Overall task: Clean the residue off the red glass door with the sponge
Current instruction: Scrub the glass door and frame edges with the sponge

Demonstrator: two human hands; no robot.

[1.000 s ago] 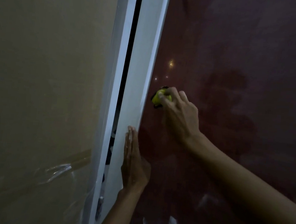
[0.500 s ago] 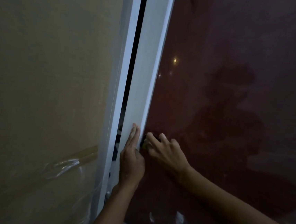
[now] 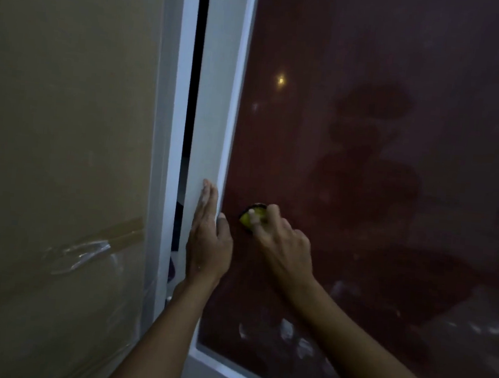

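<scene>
While the right hand (image 3: 282, 247) grips the sponge (image 3: 251, 218), fingers curled round it, the yellow part shows between fingertips, dark edge at the rim. Sponge is pressed against the red glass door (image 3: 366, 169), low on the pane, near the white door frame (image 3: 216, 109) but not touching it.

Left hand (image 3: 206, 239) lies flat on that frame, fingers straight and together pointing up, thumb (image 3: 223, 226) off to the glass side, tip at the frame/glass edge. It holds nothing.

Residue (image 3: 289, 333): pale smeared patches low on the glass, below both hands, just above the bottom frame rail (image 3: 233, 373). More faint pale marks further right, near the lower right corner (dim light, hard to tell smear from reflection). Glass also carries a dark reflection of a person in the middle and a small bright light spot (image 3: 280, 80) higher up.

Left of the frame is a narrow dark gap (image 3: 194, 92), then a second white strip (image 3: 175, 120). Far left is a tan panel (image 3: 67, 110) with a strip of brown tape (image 3: 122, 234) and crumpled clear plastic film (image 3: 83, 252) across its lower part.
</scene>
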